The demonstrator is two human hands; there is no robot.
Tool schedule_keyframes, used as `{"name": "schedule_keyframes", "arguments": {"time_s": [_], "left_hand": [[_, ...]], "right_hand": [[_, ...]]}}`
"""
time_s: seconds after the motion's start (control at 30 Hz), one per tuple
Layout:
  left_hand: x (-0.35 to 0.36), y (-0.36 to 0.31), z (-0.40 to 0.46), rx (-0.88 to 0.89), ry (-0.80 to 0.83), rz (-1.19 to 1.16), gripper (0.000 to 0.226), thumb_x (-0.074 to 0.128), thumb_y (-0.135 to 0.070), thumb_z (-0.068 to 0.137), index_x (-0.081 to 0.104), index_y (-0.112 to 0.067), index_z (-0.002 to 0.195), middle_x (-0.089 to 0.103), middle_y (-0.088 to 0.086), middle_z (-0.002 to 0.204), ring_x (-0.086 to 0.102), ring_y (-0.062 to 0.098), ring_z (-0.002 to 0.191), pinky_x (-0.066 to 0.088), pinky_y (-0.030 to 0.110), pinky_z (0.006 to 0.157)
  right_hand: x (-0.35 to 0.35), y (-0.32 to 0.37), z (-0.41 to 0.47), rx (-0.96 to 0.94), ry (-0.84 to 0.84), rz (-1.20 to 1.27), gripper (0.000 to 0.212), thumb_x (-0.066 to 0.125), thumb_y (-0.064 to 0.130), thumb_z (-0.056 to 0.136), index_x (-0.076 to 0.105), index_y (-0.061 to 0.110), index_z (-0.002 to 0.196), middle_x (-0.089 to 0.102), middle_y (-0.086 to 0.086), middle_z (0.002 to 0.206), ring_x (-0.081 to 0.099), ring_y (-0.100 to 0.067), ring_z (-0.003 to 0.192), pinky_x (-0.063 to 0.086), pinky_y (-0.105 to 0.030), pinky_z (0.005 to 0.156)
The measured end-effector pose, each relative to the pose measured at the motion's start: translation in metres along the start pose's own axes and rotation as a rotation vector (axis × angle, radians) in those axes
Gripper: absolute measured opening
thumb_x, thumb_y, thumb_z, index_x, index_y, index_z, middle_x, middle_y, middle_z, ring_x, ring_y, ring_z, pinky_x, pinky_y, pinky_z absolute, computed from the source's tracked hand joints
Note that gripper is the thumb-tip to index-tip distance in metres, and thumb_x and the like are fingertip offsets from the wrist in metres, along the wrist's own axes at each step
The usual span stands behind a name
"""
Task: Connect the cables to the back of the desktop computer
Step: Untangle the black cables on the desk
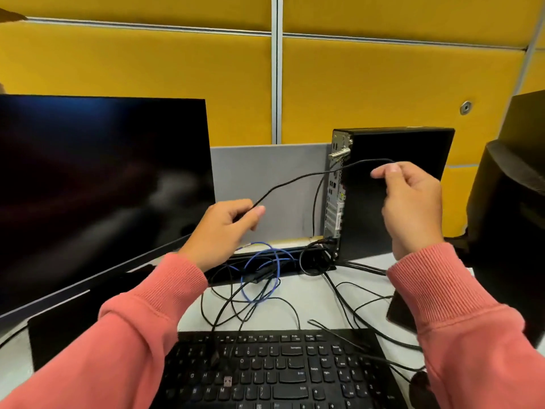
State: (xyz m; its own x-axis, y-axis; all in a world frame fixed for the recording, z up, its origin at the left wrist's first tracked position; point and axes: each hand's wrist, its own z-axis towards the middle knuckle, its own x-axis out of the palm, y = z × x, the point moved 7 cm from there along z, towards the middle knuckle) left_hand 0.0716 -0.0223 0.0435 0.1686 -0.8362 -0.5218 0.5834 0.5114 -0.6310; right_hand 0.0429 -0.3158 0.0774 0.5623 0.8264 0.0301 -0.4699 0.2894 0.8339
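Black cable [295, 180] stretched between left hand [224, 228] and right hand [413, 202]

light: bright, even, no hard shadows
glare: soft smeared reflections on dark monitor [97, 184]
distortion: wide-angle, yellow wall panels [132, 78] bow at edges
focus: overall soft, keyboard [280, 370] legends slightly blurred
dark areas: computer tower [392, 196] side featureless black

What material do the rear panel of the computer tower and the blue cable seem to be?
Rear panel: probably bare metal, silver-grey and shiny, with punched slots and vents. Blue cable: likely a smooth plastic or rubber jacket, since it lies in loose, flexible loops.
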Motion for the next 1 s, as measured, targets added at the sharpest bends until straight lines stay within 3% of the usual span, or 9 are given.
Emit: {"name": "schedule_keyframes", "arguments": {"time_s": [0.23, 0.37, 0.47, 0.53, 0.6, 0.73, 0.8, 0.9, 1.0], "left_hand": [[0.004, 0.066, -0.017, -0.204, 0.029, -0.095, 0.038, 0.052, -0.031, 0.106, 0.062, -0.015, 0.073, 0.056, 0.000, 0.059, 0.060, 0.027, 0.060, 0.049, 0.041, 0.073], [0.012, 0.083, -0.025, -0.354, -0.033, -0.202, 0.035, 0.045, -0.026, 0.109, 0.061, -0.006, 0.085, 0.038, -0.004, 0.052, 0.041, 0.014, 0.044, 0.046, 0.037, 0.061], [0.021, 0.089, -0.035, -0.428, -0.059, -0.177, 0.035, 0.043, -0.031, 0.108, 0.066, -0.012, 0.088, 0.033, -0.009, 0.050, 0.035, 0.009, 0.041, 0.043, 0.032, 0.054], [0.031, 0.089, -0.041, -0.425, -0.040, -0.168, 0.034, 0.045, -0.033, 0.107, 0.068, -0.018, 0.086, 0.033, -0.012, 0.049, 0.033, 0.010, 0.041, 0.036, 0.028, 0.051], [0.040, 0.085, -0.045, -0.404, -0.035, -0.128, 0.033, 0.048, -0.032, 0.105, 0.070, -0.019, 0.084, 0.034, -0.013, 0.046, 0.030, 0.007, 0.041, 0.026, 0.026, 0.049], [0.055, 0.078, -0.046, -0.405, 0.016, -0.147, 0.032, 0.053, -0.036, 0.103, 0.078, -0.025, 0.087, 0.048, -0.004, 0.051, 0.046, 0.016, 0.046, 0.040, 0.030, 0.051], [0.063, 0.077, -0.047, -0.468, 0.032, -0.249, 0.032, 0.050, -0.028, 0.104, 0.079, -0.025, 0.092, 0.037, -0.003, 0.053, 0.032, 0.016, 0.046, 0.028, 0.025, 0.046], [0.070, 0.074, -0.046, -0.532, 0.040, -0.423, 0.030, 0.047, -0.016, 0.106, 0.077, -0.017, 0.105, 0.032, -0.003, 0.061, 0.024, 0.011, 0.049, 0.019, 0.022, 0.044], [0.069, 0.072, -0.045, -0.533, 0.040, -0.455, 0.029, 0.047, -0.013, 0.107, 0.075, -0.013, 0.111, 0.035, -0.001, 0.064, 0.029, 0.010, 0.050, 0.023, 0.022, 0.043]], "right_hand": [[-0.008, -0.014, -0.004, -0.041, -0.054, -0.143, 0.029, 0.045, 0.029, 0.103, 0.073, 0.027, 0.107, 0.054, 0.007, 0.067, 0.045, -0.008, 0.059, 0.035, -0.027, 0.058], [0.020, -0.045, -0.027, 0.067, 0.380, -0.485, 0.024, 0.051, 0.025, 0.103, 0.075, 0.023, 0.102, 0.068, 0.001, 0.094, 0.056, -0.013, 0.083, 0.040, -0.019, 0.064], [0.036, -0.077, -0.063, 0.144, 0.743, -0.851, 0.022, 0.055, 0.036, 0.100, 0.074, 0.029, 0.108, 0.064, -0.002, 0.109, 0.057, -0.024, 0.104, 0.050, -0.035, 0.084], [0.037, -0.095, -0.087, 0.149, 0.948, -1.155, 0.033, 0.055, 0.051, 0.096, 0.065, 0.037, 0.125, 0.049, -0.001, 0.130, 0.041, -0.029, 0.129, 0.041, -0.049, 0.106], [0.033, -0.108, -0.103, 0.205, 1.073, -1.281, 0.050, 0.057, 0.063, 0.089, 0.059, 0.037, 0.132, 0.044, 0.001, 0.134, 0.036, -0.028, 0.133, 0.038, -0.052, 0.108], [0.028, -0.125, -0.108, 0.238, 1.123, -1.280, 0.034, 0.067, 0.037, 0.090, 0.063, 0.028, 0.123, 0.055, 0.001, 0.129, 0.055, -0.021, 0.117, 0.048, -0.033, 0.094], [0.027, -0.128, -0.102, 0.226, 1.107, -1.285, 0.026, 0.065, 0.016, 0.091, 0.066, 0.027, 0.114, 0.059, 0.000, 0.127, 0.058, -0.021, 0.114, 0.048, -0.029, 0.087], [0.023, -0.134, -0.098, 0.272, 1.130, -1.341, 0.036, 0.059, 0.002, 0.091, 0.069, 0.022, 0.119, 0.060, -0.003, 0.127, 0.059, -0.024, 0.118, 0.051, -0.030, 0.095], [0.011, -0.142, -0.088, 0.275, 0.975, -1.434, 0.037, 0.058, 0.002, 0.090, 0.062, 0.013, 0.125, 0.059, -0.006, 0.126, 0.060, -0.030, 0.118, 0.052, -0.039, 0.093]]}}
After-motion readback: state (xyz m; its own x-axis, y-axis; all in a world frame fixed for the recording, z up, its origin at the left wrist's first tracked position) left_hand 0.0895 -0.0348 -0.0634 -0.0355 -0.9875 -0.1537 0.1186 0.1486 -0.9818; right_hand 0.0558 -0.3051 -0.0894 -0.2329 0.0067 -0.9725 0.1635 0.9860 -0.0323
